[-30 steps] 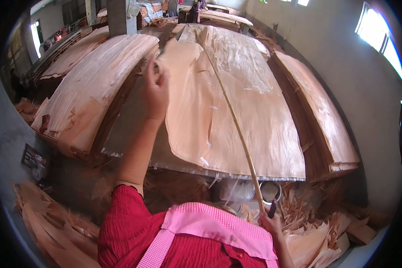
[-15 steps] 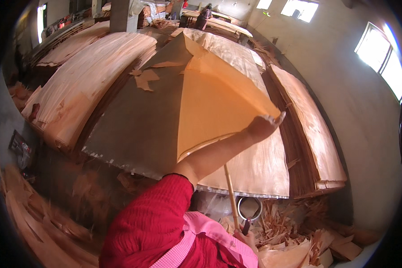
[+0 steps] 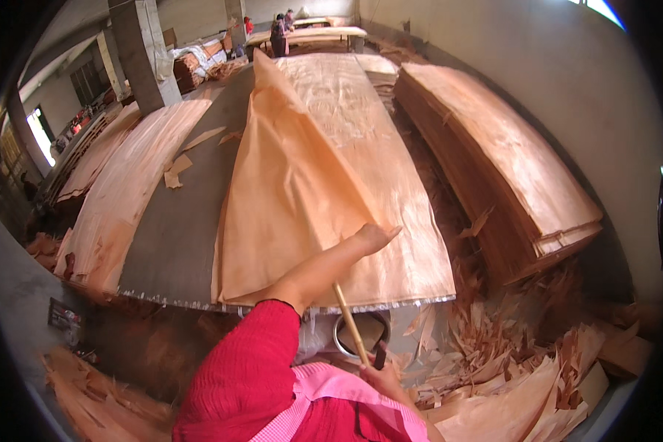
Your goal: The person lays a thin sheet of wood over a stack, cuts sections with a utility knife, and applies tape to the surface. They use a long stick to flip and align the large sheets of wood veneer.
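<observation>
A thin orange-brown wood veneer sheet (image 3: 272, 188) lies partly lifted over the table, with a ridge running toward the far end. My left hand (image 3: 376, 237) reaches across to the right, its fingers closed on the sheet's raised edge. Under it a pale, smooth veneer layer (image 3: 390, 184) covers the table's right part. Close to my body, my right hand (image 3: 383, 374) grips a light bamboo stick (image 3: 350, 324) that slants up under my left forearm. A short dark handle-like piece (image 3: 380, 355) shows at the same hand; its kind cannot be made out.
A grey tabletop (image 3: 173, 243) with veneer scraps extends left. Veneer stacks (image 3: 508, 162) stand on the right and left (image 3: 125, 177). A round metal-rimmed bucket (image 3: 362, 333) sits below the near edge. Torn veneer (image 3: 508, 353) litters the floor. A concrete pillar (image 3: 146, 55) and people (image 3: 280, 35) are farther back.
My left hand has come down and nearer, and the raised veneer has sunk toward the table, creasing. The view has turned to the left. The stick stays in my right hand.
</observation>
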{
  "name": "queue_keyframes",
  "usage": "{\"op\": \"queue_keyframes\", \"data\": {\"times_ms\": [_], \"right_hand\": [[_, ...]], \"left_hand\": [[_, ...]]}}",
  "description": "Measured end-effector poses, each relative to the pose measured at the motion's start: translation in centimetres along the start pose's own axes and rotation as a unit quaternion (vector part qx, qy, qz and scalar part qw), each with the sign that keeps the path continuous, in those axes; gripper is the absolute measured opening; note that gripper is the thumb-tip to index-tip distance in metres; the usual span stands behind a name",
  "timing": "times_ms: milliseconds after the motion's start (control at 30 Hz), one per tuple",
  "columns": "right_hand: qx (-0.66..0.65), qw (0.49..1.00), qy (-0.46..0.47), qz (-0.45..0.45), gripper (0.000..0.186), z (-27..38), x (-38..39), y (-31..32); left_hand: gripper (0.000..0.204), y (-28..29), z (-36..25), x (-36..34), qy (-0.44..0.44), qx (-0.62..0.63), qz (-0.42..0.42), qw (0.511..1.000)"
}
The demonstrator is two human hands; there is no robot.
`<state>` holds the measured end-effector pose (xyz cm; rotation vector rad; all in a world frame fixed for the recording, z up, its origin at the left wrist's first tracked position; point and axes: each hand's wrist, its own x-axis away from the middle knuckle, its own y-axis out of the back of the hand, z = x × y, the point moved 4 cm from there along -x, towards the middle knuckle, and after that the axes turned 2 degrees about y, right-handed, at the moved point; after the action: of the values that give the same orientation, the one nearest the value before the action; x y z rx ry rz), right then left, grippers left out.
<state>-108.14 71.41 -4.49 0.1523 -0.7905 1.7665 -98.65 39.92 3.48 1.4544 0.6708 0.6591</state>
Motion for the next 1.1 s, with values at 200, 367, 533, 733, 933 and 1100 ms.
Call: {"op": "queue_keyframes", "data": {"times_ms": [200,367,533,733,933,1100], "right_hand": [[-0.086,0.996,-0.018,-0.011,0.051,0.4,1.0,5.1],[-0.009,0.994,0.022,-0.110,0.051,-1.1,1.2,8.1],[0.212,0.958,0.057,-0.185,0.048,-1.0,3.6,9.4],[0.275,0.936,0.082,-0.203,0.042,-1.5,4.6,10.1],[0.256,0.937,0.080,-0.225,0.040,-0.9,4.5,7.7],[0.132,0.975,0.097,-0.148,0.039,1.2,-1.0,4.8]], "left_hand": [[0.062,0.6,-4.2,-1.6,-0.053,0.015,-0.067,0.996],[0.065,0.3,-7.3,-2.8,-0.104,0.058,-0.131,0.984],[0.070,-1.5,-8.5,-3.6,-0.070,0.044,-0.043,0.996],[0.073,-1.2,-7.6,-2.4,-0.071,0.058,-0.047,0.995],[0.074,-1.4,-7.9,-1.1,-0.075,0.022,-0.135,0.988],[0.069,-1.6,-7.9,-1.2,-0.071,0.169,-0.146,0.972]]}}
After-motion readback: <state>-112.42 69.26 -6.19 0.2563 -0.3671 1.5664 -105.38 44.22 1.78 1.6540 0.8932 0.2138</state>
